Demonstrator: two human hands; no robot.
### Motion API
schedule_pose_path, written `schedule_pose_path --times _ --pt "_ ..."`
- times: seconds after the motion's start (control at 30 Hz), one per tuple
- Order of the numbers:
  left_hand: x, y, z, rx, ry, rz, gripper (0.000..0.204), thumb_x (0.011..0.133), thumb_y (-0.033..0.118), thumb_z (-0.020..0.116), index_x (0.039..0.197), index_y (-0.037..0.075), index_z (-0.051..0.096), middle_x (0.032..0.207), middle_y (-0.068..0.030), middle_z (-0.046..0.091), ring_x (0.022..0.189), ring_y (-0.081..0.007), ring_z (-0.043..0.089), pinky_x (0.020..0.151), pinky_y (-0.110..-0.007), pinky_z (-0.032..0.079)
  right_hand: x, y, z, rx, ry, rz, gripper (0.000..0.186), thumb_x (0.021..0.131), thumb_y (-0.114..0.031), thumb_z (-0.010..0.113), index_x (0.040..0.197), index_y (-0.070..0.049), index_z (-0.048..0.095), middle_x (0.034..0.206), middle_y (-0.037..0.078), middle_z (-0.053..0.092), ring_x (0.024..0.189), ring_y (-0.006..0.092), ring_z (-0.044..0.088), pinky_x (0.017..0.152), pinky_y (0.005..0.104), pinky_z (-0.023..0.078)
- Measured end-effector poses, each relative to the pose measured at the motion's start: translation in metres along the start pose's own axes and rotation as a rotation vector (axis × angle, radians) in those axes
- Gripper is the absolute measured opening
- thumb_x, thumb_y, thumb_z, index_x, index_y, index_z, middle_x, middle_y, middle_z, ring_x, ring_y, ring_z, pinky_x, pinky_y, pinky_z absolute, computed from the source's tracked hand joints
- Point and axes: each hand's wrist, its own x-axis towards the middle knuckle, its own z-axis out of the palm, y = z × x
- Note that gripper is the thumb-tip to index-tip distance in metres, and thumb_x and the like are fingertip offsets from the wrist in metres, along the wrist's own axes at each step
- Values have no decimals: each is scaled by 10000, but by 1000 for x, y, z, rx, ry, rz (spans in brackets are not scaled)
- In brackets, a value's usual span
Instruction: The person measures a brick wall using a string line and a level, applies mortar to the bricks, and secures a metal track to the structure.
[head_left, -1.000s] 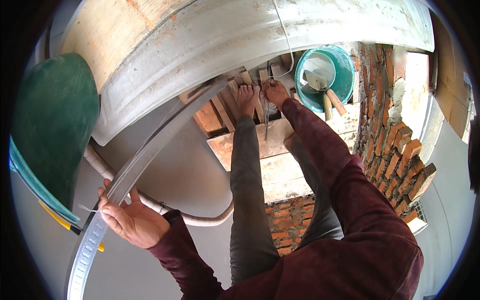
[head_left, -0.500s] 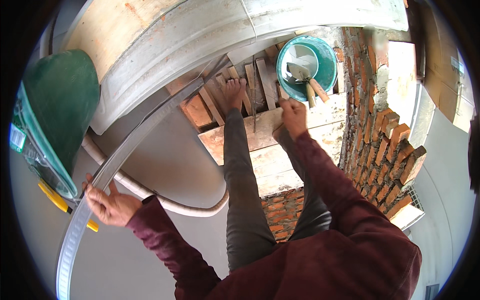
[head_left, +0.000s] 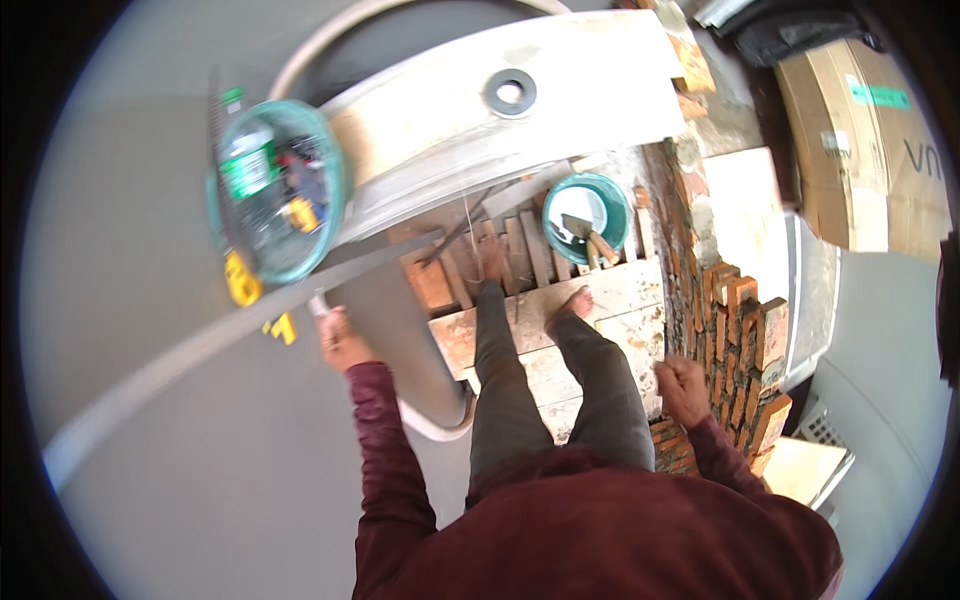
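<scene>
My left hand (head_left: 342, 338) is closed and blurred just below a long grey metal strip (head_left: 215, 335). A short pale piece (head_left: 318, 303) shows between its fingers and the strip, too smeared to name. The strip slants from the lower left toward the planks by my feet. My right hand (head_left: 683, 390) is a fist beside the stepped brick wall (head_left: 738, 325); whatever it may hold is hidden. Ahead of my feet stands a green bucket (head_left: 622, 225) with a pale inside. A trowel (head_left: 600, 245) with a wooden handle leans in it.
My bare feet are on wooden boards (head_left: 630, 335). A pale slab (head_left: 590, 70) crosses ahead, bearing a dark ring (head_left: 510, 93). A green tub (head_left: 335, 165) at left holds a plastic bottle (head_left: 250, 170); yellow-handled tools (head_left: 242, 280) hang by it. A cardboard box (head_left: 850, 150) stands at right.
My right hand has drawn back from near the bucket to beside the brick wall. My left hand, which gripped the metal strip, is now below it. The view has shifted.
</scene>
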Motion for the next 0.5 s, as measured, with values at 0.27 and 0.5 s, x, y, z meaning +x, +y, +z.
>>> schedule_pose_path --times 0.27,0.5 --pt "-52 171 -7 -103 -163 -122 220 976 201 542 1043 7 619 851 -4 584 652 -65 522 632 -233 459 -114 22 -134 452 751 -31 312 953 -226 534 675 -108 453 556 -19 410 468 72 371 443 237 318" --pt "-93 285 39 -404 -1029 -214 325 974 227 568 1214 9 585 666 119 455 520 17 319 465 -165 225 -100 -129 -129 1092 365 -515 310 967 -307 515 751 -90 469 677 54 532 591 153 528 548 276 429"
